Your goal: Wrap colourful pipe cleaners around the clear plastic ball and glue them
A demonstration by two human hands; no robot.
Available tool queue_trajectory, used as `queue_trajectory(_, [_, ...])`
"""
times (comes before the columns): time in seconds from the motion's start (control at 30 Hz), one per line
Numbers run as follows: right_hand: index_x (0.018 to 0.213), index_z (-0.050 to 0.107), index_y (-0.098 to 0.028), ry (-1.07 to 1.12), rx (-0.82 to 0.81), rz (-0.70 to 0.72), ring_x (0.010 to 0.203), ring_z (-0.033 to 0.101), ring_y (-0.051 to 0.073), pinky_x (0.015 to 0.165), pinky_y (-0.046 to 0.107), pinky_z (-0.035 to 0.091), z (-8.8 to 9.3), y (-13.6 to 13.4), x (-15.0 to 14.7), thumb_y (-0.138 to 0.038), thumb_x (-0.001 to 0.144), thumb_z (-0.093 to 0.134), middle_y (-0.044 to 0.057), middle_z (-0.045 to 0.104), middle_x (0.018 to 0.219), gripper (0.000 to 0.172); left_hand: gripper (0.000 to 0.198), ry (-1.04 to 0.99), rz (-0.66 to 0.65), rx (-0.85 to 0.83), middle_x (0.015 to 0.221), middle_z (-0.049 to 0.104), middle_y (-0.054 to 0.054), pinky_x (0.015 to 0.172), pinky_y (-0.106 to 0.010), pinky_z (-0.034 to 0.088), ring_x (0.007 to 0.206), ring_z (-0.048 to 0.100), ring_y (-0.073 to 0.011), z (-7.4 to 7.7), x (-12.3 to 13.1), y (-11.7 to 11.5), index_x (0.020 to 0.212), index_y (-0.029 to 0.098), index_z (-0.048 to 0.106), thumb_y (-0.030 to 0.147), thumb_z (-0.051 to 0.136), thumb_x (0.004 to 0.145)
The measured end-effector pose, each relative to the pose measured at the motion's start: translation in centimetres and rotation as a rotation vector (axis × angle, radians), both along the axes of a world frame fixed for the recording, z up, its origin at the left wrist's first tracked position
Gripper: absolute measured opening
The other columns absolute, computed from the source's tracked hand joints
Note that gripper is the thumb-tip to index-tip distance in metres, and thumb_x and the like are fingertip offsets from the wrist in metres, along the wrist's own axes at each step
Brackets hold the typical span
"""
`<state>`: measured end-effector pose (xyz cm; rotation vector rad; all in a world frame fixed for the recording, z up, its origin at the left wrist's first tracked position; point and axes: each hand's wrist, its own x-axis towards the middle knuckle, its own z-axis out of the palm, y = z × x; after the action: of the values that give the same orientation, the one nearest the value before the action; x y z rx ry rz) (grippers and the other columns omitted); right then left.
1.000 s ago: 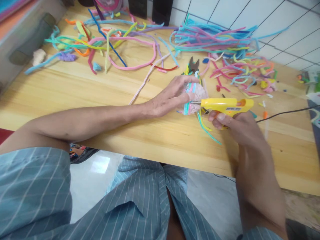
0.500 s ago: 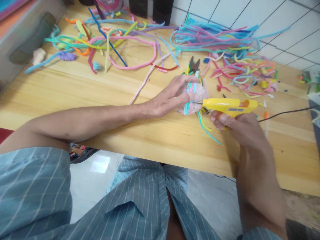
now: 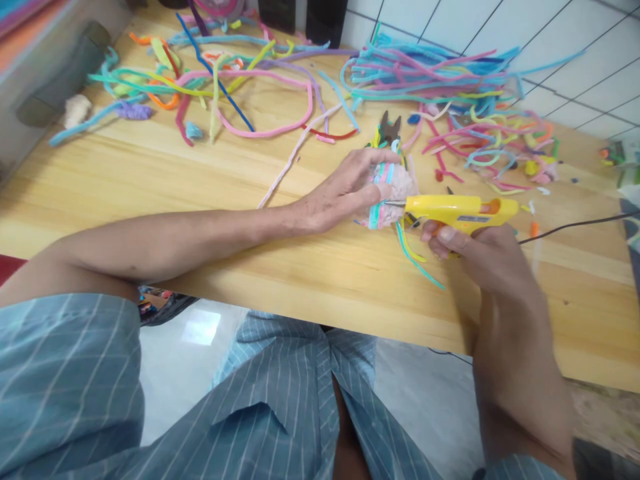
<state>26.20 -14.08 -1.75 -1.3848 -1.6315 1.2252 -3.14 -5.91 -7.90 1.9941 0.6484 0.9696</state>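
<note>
My left hand [image 3: 345, 190] is wrapped round the left side of a pale pink fuzzy piece [image 3: 400, 180] striped with teal, blue and pink. In my right hand [image 3: 470, 247] is a yellow glue gun [image 3: 445, 207], held by its handle, its metal nozzle pointing left and meeting the piece near my left thumb. Dark-jawed pliers [image 3: 390, 130] lie just behind the piece, partly hidden by it. Teal and yellow stems [image 3: 417, 263] trail out on the table below the nozzle.
Loose coloured pipe cleaners [image 3: 265, 77] spread over the back left of the wooden table [image 3: 300, 280]. A thick blue and pink bundle [image 3: 430, 70] lies at the back, with short scraps [image 3: 495, 150] to its right. A black cord [image 3: 575, 227] runs off right.
</note>
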Motion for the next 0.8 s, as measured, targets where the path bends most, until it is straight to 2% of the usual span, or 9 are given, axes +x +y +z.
queue_trajectory(0.23, [0.089,0.079,-0.026,0.025,0.052,-0.039,0.063,0.053,0.015,0.064,0.035,0.043,-0.2,-0.1,0.9,-0.06,0.088,0.092,-0.003,0.071,0.075,0.036,0.071,0.015,-0.005,0.0,0.172,0.055,-0.009,0.141,-0.06,0.043,0.165,0.051,-0.0369,0.1,-0.1,-0.1,0.161,0.035,0.053,0.083,0.043,0.109])
queue_trajectory(0.37, [0.092,0.08,-0.027,0.016,0.033,-0.004,0.063,0.055,0.015,0.061,0.035,0.043,-0.1,-0.1,0.8,-0.057,0.089,0.093,-0.003,0.069,0.074,0.033,0.074,0.017,0.012,-0.033,0.173,0.055,-0.009,0.14,-0.059,0.044,0.165,0.05,-0.0371,0.3,-0.2,-0.3,0.161,0.035,0.054,0.086,0.043,0.108])
queue_trajectory(0.6, [0.082,0.079,-0.024,-0.028,0.053,-0.031,0.06,0.053,0.014,0.06,0.034,0.045,0.4,-0.2,-0.6,-0.063,0.084,0.093,-0.001,0.07,0.073,0.041,0.078,0.024,0.022,-0.053,0.173,0.056,-0.01,0.138,-0.058,0.046,0.164,0.051,-0.0369,0.3,-0.1,-0.4,0.162,0.034,0.053,0.088,0.043,0.106])
queue_trajectory(0.8, [0.078,0.074,-0.024,-0.05,0.032,-0.058,0.062,0.055,0.014,0.06,0.032,0.045,0.2,-0.2,-0.6,-0.058,0.084,0.09,-0.002,0.067,0.07,0.038,0.076,0.028,0.023,-0.045,0.173,0.056,-0.01,0.14,-0.057,0.045,0.164,0.051,-0.0364,0.5,-0.1,-0.4,0.161,0.034,0.054,0.087,0.042,0.108])
